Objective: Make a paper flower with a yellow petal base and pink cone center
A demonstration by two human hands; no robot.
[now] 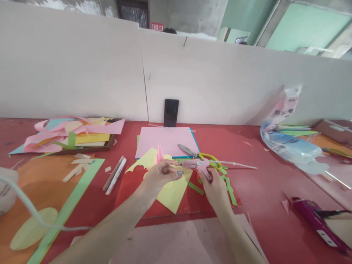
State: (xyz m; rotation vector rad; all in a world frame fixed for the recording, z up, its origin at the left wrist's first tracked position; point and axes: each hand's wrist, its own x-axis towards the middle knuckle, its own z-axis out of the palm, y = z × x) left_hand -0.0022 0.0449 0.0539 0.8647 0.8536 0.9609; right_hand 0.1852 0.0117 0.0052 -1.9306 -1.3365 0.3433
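My right hand (216,185) is wrapped round the handle of a small pink glue gun (202,167). Its nozzle points left, and a long clear glue stick (236,163) sticks out of its back. Close to the nozzle, my left hand (165,172) pinches a folded piece of pink paper (159,154) that stands up above the fingers. Beneath both hands lie pale yellow paper (176,194) with cut edges and a red sheet (132,194). Just behind the glue gun are open scissors (188,150) with yellow handles, partly covered by it. Green paper strips (231,190) lie beside my right hand.
A dark phone (171,113) leans against the white partition (209,80) behind pink sheets (165,141). At left are a tray heaped with paper scraps (82,134), two pens (115,178) and a white cable (30,207). A plastic bag (291,143) and a purple power strip (316,223) lie at right.
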